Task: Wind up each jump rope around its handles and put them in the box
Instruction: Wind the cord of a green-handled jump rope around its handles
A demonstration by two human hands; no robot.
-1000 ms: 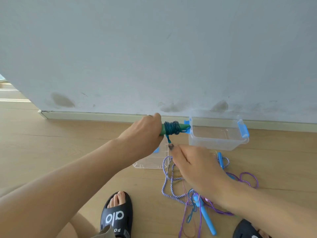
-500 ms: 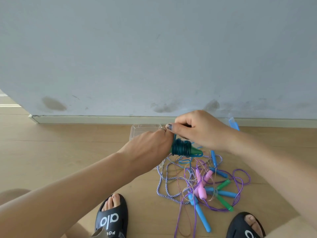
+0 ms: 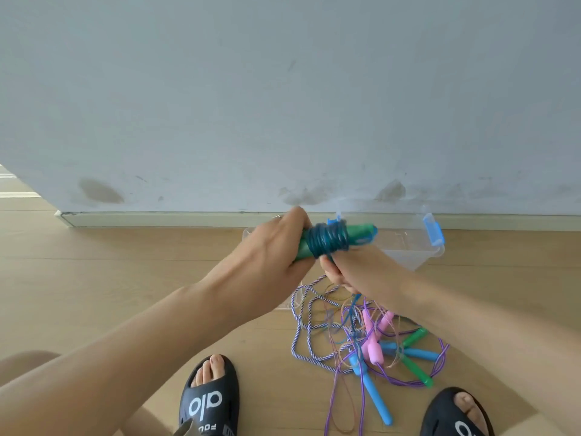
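Winding blue rope (image 3: 328,242) round green handles (image 3: 358,231), held above box (image 3: 418,253). Left hand (image 3: 276,243) grips handles; right hand (image 3: 349,269) pinches rope tail. Risk: slack tail loosens coils, snags floor pile (image 3: 371,338).

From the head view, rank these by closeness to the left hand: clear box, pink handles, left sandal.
1. Clear box, just right of the left hand, by the wall.
2. Pink handles, lower right in the rope pile.
3. Left sandal, bottom, nearest the camera.
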